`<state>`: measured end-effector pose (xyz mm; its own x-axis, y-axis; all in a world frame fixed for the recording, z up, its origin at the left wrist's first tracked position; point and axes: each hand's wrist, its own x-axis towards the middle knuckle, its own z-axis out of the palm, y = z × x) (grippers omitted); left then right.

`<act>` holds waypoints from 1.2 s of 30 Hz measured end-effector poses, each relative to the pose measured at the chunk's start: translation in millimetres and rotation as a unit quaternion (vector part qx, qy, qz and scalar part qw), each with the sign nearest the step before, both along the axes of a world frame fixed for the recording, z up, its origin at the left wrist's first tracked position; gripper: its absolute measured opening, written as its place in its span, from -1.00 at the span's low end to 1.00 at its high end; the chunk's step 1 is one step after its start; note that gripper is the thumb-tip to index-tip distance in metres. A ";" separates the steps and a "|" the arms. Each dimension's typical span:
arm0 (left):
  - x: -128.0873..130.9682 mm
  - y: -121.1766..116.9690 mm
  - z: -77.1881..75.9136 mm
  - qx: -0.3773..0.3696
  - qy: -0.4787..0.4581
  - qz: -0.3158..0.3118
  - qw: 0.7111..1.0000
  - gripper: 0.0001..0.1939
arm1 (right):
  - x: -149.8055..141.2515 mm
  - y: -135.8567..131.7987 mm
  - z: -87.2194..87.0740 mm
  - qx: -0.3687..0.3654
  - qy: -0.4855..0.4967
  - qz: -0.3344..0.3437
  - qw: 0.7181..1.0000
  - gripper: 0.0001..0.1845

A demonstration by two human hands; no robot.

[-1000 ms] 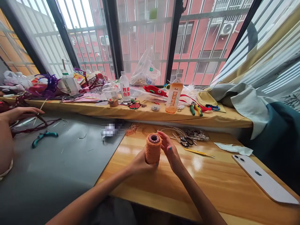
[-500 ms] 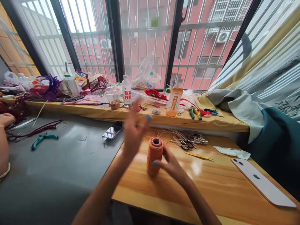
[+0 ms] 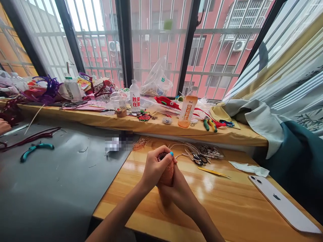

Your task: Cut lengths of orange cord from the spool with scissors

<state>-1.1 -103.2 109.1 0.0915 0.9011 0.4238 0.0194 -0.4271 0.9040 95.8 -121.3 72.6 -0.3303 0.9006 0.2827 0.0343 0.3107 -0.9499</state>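
Wood desk [image 3: 217,195] looks slick, so a base set down off-centre could skid. R hand [image 3: 184,194] has fingers round side of orange spool [image 3: 168,174]; L hand [image 3: 152,167] has fingers curled over its top. Spool's between both, over desk; base contact unclear. Uneven squeeze could slip coils; loose thread could snag nearby cords [image 3: 186,146] or scissors [image 3: 200,159].

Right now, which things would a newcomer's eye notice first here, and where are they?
Probably the orange spool of cord, clasped between the left hand and right hand at the wooden table. Next, perhaps, the white iPhone at that table's right side and the orange drink bottle on the cloth-covered ledge. Teal-handled pliers stand out on the grey surface at left.
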 end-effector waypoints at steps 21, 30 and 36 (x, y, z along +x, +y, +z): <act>-65.2 -21.3 -81.2 -0.171 0.018 -0.044 0.984 -0.52 | 209.3 43.0 -92.3 0.276 -0.501 -0.272 0.773 -0.49; -49.9 -44.7 -110.9 -0.139 0.118 -0.044 0.982 -0.50 | 150.7 105.3 -45.3 0.050 -0.641 -0.302 0.704 -0.65; -57.6 -43.1 -112.3 -0.096 0.178 0.012 0.979 -0.68 | 135.2 121.2 -38.5 -0.030 -0.655 -0.278 0.703 -0.61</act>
<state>-58.7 -146.2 -3.2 0.1803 0.9648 0.1915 0.3566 -0.2455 0.9014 231.0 -0.1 34.1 0.1352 0.9906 0.0199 0.9908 -0.1352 -0.0022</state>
